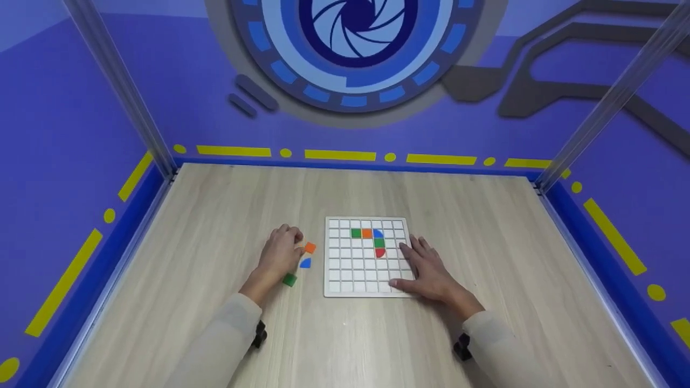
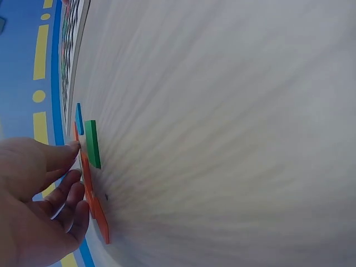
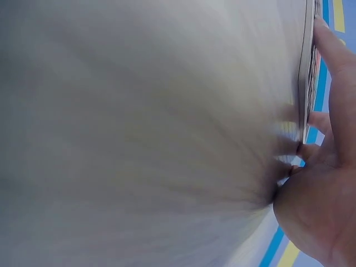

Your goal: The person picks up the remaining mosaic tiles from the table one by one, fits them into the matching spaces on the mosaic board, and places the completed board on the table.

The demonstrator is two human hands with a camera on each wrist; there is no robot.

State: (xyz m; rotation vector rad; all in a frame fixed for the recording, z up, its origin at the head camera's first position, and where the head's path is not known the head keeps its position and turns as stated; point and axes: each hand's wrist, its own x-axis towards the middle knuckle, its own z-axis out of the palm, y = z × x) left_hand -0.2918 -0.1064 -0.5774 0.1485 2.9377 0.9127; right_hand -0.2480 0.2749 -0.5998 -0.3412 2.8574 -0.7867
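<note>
A white grid board (image 1: 337,293) lies flat on the table, carrying a green square tile (image 1: 356,233), an orange one (image 1: 367,233), a blue rounded one (image 1: 378,234), another green square (image 1: 379,243) and a red rounded one (image 1: 380,252). Left of it, my left hand (image 1: 279,252) hovers low over loose tiles, fingers loosely bent, thumb apart from them. Orange tiles (image 2: 100,219) lie by its fingertips in the left wrist view; no grip shows. My right hand (image 1: 431,272) rests on the board's right edge, fingers spread and thumb on the lower right corner.
Beside the left hand lie a loose orange tile (image 1: 310,247), a blue rounded tile (image 1: 305,263) and a green tile (image 1: 289,279). The wooden table (image 1: 345,339) is bounded by blue-purple panels (image 1: 215,129) at the back and sides.
</note>
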